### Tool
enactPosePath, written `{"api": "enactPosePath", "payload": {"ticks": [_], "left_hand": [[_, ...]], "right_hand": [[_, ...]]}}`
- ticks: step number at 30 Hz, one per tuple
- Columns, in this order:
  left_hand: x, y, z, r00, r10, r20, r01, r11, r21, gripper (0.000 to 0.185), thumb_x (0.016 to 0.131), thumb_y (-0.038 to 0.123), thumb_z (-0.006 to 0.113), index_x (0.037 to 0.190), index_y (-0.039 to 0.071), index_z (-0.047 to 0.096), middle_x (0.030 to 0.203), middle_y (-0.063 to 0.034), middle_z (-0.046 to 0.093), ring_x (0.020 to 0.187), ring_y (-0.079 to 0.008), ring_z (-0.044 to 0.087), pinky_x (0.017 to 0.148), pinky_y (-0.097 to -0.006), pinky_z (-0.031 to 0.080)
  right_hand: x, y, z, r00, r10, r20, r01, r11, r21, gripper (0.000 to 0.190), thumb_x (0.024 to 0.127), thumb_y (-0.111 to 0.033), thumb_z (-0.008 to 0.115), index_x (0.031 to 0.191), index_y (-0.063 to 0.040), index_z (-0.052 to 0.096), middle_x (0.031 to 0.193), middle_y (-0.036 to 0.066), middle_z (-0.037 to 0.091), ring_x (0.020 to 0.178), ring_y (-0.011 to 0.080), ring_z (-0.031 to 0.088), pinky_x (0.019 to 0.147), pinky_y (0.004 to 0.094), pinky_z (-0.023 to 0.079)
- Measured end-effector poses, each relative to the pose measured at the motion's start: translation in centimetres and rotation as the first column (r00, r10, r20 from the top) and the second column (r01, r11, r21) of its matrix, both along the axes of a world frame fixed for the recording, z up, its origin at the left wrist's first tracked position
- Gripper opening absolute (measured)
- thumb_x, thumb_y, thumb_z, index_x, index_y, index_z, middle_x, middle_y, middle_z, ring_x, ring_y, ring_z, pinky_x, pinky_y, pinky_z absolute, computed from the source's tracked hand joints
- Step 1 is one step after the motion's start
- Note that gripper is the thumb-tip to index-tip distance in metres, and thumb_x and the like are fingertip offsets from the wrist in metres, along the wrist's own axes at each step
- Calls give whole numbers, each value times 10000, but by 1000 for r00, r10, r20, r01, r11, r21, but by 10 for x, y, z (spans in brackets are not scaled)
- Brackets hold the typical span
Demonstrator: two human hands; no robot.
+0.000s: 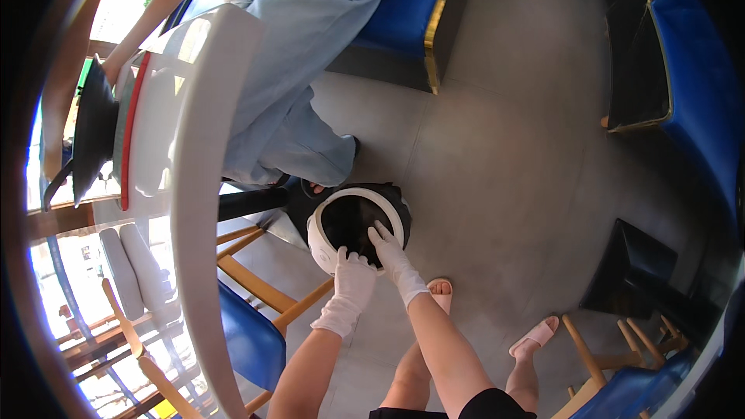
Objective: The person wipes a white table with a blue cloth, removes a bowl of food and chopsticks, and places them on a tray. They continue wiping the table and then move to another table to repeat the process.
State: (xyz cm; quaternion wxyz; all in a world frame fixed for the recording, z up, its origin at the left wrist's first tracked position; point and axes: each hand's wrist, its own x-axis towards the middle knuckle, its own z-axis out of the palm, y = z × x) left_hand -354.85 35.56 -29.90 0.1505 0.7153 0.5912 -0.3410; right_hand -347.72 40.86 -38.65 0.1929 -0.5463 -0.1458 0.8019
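Observation:
Below me stands a round white bin (pixel 317 244) with a dark inside and black bag material around its far side. My left hand (pixel 355 279), in a white glove, is at the bin's near rim with its fingers curled over the edge; whether it grips the rim or a liner is not plain. My right hand (pixel 393 253), also in a white glove, reaches over the opening, its fingers extended over the dark inside. What its fingertips touch cannot be told.
A white table (pixel 201 186) is on the left, with a wooden chair with a blue seat (pixel 250 334) beside it. Beyond the bin stands a person in light blue trousers (pixel 291 70), hands at a black object (pixel 93 128). Blue benches (pixel 401 6) stand farther off; a black table base (pixel 631 270) is at right.

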Motion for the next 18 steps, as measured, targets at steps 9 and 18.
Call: {"api": "enactPosePath", "payload": {"ticks": [9,18], "left_hand": [[37,6,30,978,-16,207,-26,980,199,283,841,202,625,1116,142,656,1043,-50,632,1099,-255,550,1119,-535,267],[220,-17,194,345,84,935,-389,919,61,406,860,60,627,1257,-17,587,1103,-153,638,933,-267,634,818,-365,527]], "right_hand": [[125,-53,56,956,-292,-3,292,956,-10,361,995,-248,556,1258,-6,608,1170,112,677,1031,217,658,902,380,520],[315,-122,379,755,-612,-237,618,784,-56,274,1017,-237,535,1125,-7,637,1069,89,686,1018,160,644,905,309,504]]}}
